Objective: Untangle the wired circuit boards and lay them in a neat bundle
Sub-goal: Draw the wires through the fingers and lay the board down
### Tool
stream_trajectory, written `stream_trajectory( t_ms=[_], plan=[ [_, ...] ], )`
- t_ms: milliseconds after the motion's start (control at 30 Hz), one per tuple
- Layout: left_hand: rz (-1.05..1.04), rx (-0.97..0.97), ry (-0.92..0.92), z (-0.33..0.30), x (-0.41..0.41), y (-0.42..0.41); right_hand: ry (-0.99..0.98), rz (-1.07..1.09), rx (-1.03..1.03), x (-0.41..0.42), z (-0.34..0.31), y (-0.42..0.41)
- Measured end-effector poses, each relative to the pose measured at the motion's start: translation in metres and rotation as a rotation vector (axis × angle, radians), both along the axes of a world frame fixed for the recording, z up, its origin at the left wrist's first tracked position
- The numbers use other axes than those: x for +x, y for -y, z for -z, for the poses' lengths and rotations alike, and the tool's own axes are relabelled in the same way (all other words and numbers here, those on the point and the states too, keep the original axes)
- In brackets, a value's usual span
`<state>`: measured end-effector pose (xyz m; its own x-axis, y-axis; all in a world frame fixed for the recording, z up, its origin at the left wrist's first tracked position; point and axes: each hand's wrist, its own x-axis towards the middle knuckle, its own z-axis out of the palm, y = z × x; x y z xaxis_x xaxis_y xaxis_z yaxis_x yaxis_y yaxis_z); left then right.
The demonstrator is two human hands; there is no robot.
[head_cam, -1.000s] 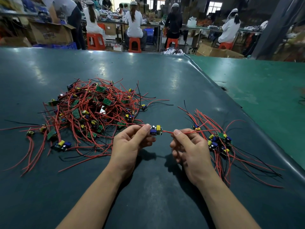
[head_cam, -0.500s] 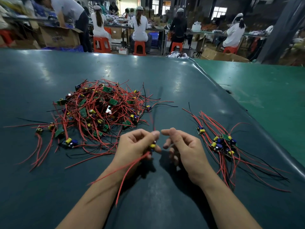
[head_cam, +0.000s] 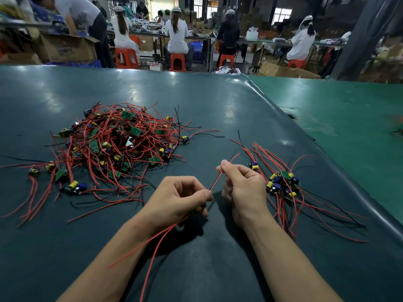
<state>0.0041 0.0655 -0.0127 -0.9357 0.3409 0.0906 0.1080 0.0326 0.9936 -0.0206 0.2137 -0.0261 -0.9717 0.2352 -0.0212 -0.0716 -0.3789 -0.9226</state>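
A tangled heap of small green circuit boards with red and black wires lies on the dark table at the left. A smaller sorted bundle of boards lies at the right, its wires trailing toward me. My left hand grips one board, mostly hidden in the fist, with two red wires hanging down over my wrist. My right hand pinches that board's other red and black wires between thumb and forefinger, holding them up and slanted to the right.
The dark green table mat stretches ahead, its raised right edge bordering a lighter green surface. Beyond the table, people sit on orange stools at workbenches, with cardboard boxes nearby.
The board has been turned so two red wires now hang down from my left hand. My right hand has slid up along the other wires, drawing them straight.
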Motion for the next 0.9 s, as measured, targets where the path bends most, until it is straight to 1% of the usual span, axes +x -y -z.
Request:
stream_trajectory(
  t_ms=[133, 300, 367, 433, 467, 500, 533, 600, 667, 700, 800, 833, 900],
  plan=[
    [0.049, 0.061, 0.013, 0.0, -0.001, 0.004, 0.004, 0.039, -0.019, -0.003, 0.001, 0.003],
    [0.074, 0.077, 0.053, 0.0, 0.002, 0.007, 0.017, 0.111, -0.139, -0.007, -0.002, -0.004],
    [0.04, 0.099, 0.048, -0.001, 0.003, 0.007, 0.03, 0.125, -0.182, -0.007, -0.003, -0.005],
    [-0.059, 0.135, 0.033, -0.001, 0.001, 0.006, 0.059, 0.088, -0.209, -0.006, -0.005, -0.007],
    [-0.118, 0.158, 0.033, 0.0, -0.002, 0.005, 0.069, 0.039, -0.183, -0.005, -0.006, -0.007],
    [-0.166, 0.174, 0.036, 0.001, -0.004, 0.004, 0.064, -0.023, -0.103, -0.003, -0.007, -0.006],
    [-0.195, 0.174, 0.035, 0.002, -0.006, 0.002, 0.04, -0.09, 0.019, 0.0, -0.007, -0.004],
    [-0.197, 0.135, 0.011, 0.003, -0.006, 0.0, -0.063, -0.226, 0.253, 0.009, -0.006, 0.002],
    [-0.172, 0.106, -0.024, 0.004, -0.003, -0.002, -0.165, -0.301, 0.375, 0.013, -0.006, 0.005],
    [-0.165, 0.087, -0.038, 0.004, -0.002, -0.003, -0.183, -0.298, 0.384, 0.013, -0.005, 0.004],
    [-0.156, 0.007, -0.06, 0.004, -0.003, -0.003, -0.162, -0.243, 0.306, 0.009, -0.004, 0.003],
    [-0.156, -0.01, -0.052, 0.003, -0.003, -0.002, -0.155, -0.226, 0.31, 0.009, -0.002, 0.003],
    [-0.141, -0.007, -0.031, 0.003, -0.003, -0.001, -0.132, -0.182, 0.315, 0.008, 0.001, 0.006]
  ],
)
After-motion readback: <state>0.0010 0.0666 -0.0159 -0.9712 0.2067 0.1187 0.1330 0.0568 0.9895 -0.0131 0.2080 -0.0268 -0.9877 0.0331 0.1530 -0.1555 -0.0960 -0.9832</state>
